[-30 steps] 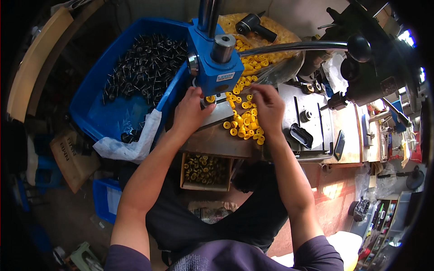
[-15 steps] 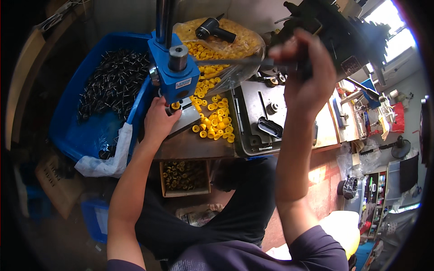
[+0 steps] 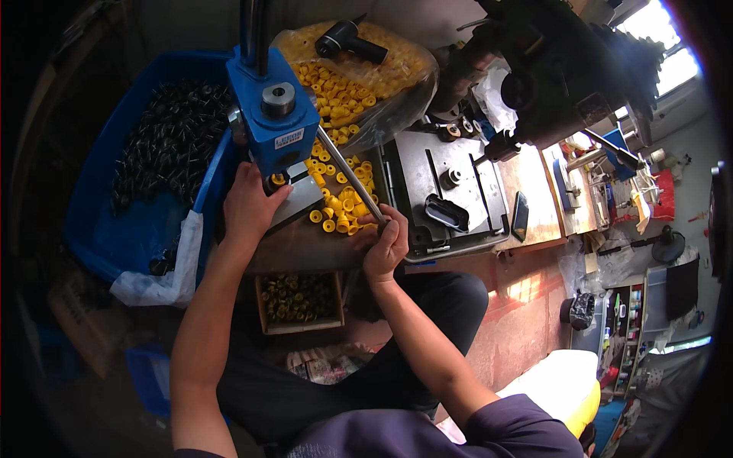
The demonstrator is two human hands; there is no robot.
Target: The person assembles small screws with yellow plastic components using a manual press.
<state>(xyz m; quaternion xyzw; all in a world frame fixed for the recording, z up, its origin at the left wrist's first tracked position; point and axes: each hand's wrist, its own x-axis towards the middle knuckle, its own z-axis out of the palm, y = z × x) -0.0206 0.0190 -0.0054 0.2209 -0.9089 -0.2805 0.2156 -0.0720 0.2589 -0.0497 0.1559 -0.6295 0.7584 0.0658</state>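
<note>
A blue hand press (image 3: 284,142) stands on the bench, its ram over a metal base plate (image 3: 299,201). My left hand (image 3: 250,201) is at the base, thumb and fingers closed around a small black part with a yellow cap (image 3: 278,180) beneath the ram. My right hand (image 3: 388,246) is wrapped round the dark end of the press lever (image 3: 350,177), which slants down toward me. Loose yellow caps (image 3: 343,211) lie between the lever and the plate, close to my right fingers. My left fingertips are partly hidden behind the part.
On the left is a blue tub (image 3: 84,221) of black parts with thin pins. A clear bag (image 3: 416,72) of yellow caps holds a black power tool (image 3: 351,43) on top. A drill press (image 3: 557,76) stands right. Below the bench sits a box (image 3: 301,328) of capped parts.
My right hand has swung the lever down from high on the right toward the bench front. My left hand stays at the part under the ram. The whole view has shifted slightly.
</note>
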